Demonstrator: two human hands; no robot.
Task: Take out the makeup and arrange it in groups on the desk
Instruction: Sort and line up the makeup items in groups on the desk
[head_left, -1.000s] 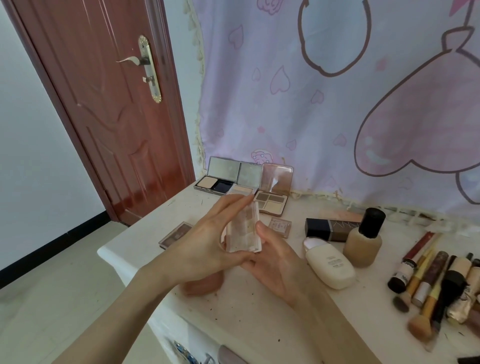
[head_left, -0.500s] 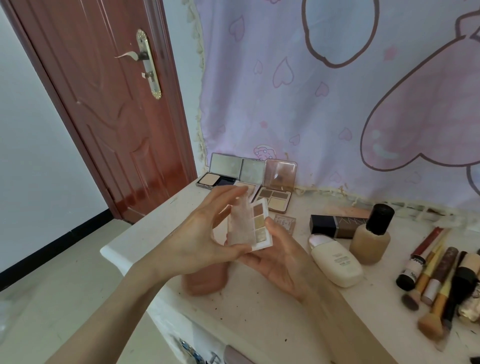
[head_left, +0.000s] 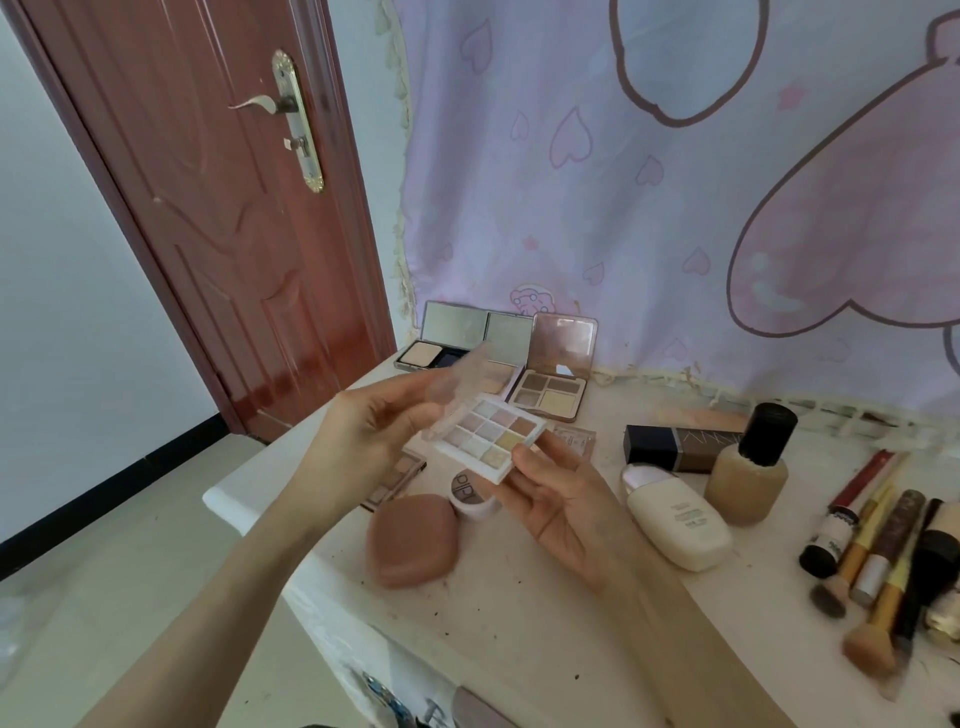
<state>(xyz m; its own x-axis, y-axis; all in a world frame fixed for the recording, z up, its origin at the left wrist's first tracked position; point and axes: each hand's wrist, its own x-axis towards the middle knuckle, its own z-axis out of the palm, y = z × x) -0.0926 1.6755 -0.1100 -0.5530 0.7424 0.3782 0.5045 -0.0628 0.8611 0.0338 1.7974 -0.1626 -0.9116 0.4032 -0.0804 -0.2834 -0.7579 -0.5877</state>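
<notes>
A small white eyeshadow palette (head_left: 491, 435) with several pale shades is held above the white desk (head_left: 561, 623). Its clear lid (head_left: 457, 389) is swung open and looks blurred. My left hand (head_left: 363, 441) pinches the lid on the left side. My right hand (head_left: 561, 499) holds the palette's base from below, thumb on its near edge. At the back of the desk stand open compacts: a silver one (head_left: 457, 338) and a rose-gold one (head_left: 556, 374). A brown sponge case (head_left: 410, 540) and a small round jar (head_left: 470, 493) lie under my hands.
A cream tube (head_left: 675, 519), a black box (head_left: 675, 447) and a foundation bottle (head_left: 750, 467) sit to the right. Brushes and tubes (head_left: 883, 561) crowd the right edge. A flat palette (head_left: 395, 478) lies near the desk's left edge. A red door (head_left: 223, 208) stands at the left.
The palette went from closed and upright to lying flat with its clear lid lifted open by my left hand. The view shifted slightly, and the jar under my hands came into sight.
</notes>
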